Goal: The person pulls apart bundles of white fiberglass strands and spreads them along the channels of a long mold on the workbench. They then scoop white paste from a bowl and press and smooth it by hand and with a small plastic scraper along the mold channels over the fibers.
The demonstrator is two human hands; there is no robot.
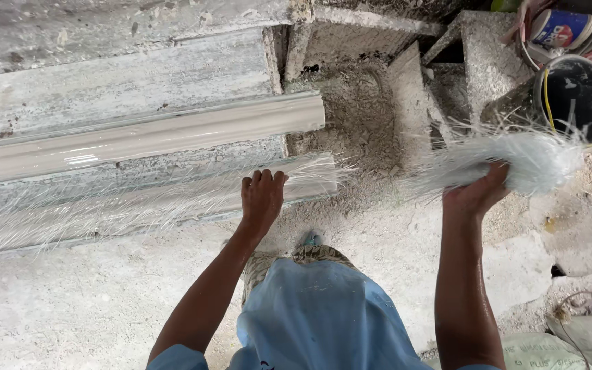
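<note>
Left hand [262,199] flat, open, pressing white glass-fibre strands [138,205] onto long grey mould [138,133]; right hand [477,193] grips fibre bundle [515,161]. Best spread evenly, thin.

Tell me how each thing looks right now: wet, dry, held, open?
Left hand: flat, pressing the fibre layer.
Fibre layer: spread along the lower mould.
Right hand: gripping a fibre bundle.
Fibre bundle: held up, loose, frayed.
Grey moulding: glossy, wet-looking.
Black bucket: open, tipped sideways.
</note>
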